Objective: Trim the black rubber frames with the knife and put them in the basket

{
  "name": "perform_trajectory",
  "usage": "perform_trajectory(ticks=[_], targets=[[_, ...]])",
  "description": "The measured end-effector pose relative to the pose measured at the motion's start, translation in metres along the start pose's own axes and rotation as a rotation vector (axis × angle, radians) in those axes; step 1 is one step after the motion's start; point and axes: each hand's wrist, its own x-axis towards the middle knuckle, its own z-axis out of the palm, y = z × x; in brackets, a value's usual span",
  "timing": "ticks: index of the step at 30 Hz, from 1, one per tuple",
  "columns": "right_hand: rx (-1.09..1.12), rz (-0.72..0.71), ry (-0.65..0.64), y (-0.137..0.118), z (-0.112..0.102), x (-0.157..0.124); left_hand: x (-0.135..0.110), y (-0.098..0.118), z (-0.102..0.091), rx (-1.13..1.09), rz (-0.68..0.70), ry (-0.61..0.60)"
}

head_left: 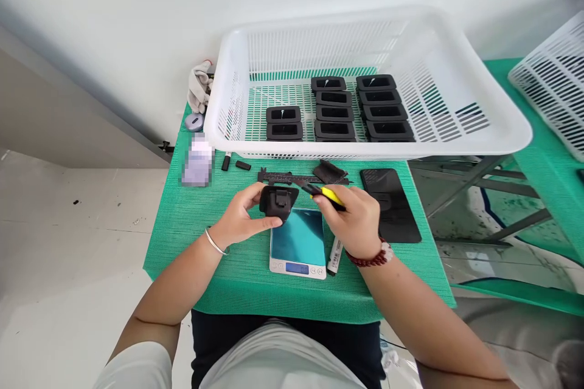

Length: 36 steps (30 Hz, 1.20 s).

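Observation:
My left hand (244, 217) grips a black plastic part (279, 202) by its sides, thumb along its lower edge. The part has a flared rim and a small raised clip on the side facing me. My right hand (353, 217) is closed around a yellow and black utility knife (331, 196), its tip pointing left toward the part. Whether the blade touches the part I cannot tell. Below the part lies a digital scale (298, 243) with a shiny plate and a small lit display. A white marker pen (335, 255) rests beside the scale, partly under my right wrist.
A white plastic basket (365, 149) holds several black frame-like parts (335, 129) in rows. Before it lie a caliper (278, 177), a black scrap (331, 171) and a black phone-like slab (401, 213). Gloves (199, 86) sit at the left. Another white basket (554, 79) stands right.

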Motion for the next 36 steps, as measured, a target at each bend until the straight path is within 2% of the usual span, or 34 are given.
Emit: perform_trajectory(ticks=[6, 9, 14, 18, 21, 23, 25, 27, 30, 34, 36], targets=[[0.049, -0.064, -0.052, 0.0001, 0.0003, -0.0008, 0.0028, 0.0021, 0.0010, 0.063, 0.016, -0.014], [-0.031, -0.009, -0.014, 0.0005, 0.0022, -0.0014, 0.0037, 0.0017, 0.0008, 0.074, 0.014, 0.013], [0.015, -0.088, -0.024, 0.0019, 0.0036, -0.0014, 0.0033, 0.0015, 0.0003, 0.106, 0.003, 0.002], [0.018, -0.074, 0.011, 0.0013, 0.0022, -0.0007, 0.0032, 0.0025, 0.0007, 0.101, 0.016, -0.004], [0.137, -0.124, -0.069, 0.0000, 0.0015, -0.0003, 0.0027, 0.0037, 0.0008, 0.116, 0.015, -0.013], [0.123, -0.081, -0.084, -0.0003, 0.0017, -0.0005, 0.0021, 0.0042, 0.0005, 0.118, 0.007, -0.013], [0.067, -0.017, -0.041, 0.0001, 0.0018, -0.0010, 0.0014, 0.0045, 0.0000, 0.115, 0.006, -0.002], [0.095, -0.039, -0.046, 0.0006, 0.0014, -0.0014, 0.0008, 0.0049, -0.0007, 0.112, 0.018, 0.000], [0.173, -0.103, -0.121, 0.0001, 0.0000, -0.0012, 0.0001, 0.0060, -0.0012, 0.113, 0.041, -0.022], [0.087, -0.021, -0.050, -0.0018, -0.0013, -0.0002, -0.0006, 0.0067, -0.0008, 0.114, 0.058, -0.029], [0.154, -0.071, -0.065, -0.0022, -0.0008, -0.0003, -0.0010, 0.0057, -0.0004, 0.116, 0.062, -0.047]])
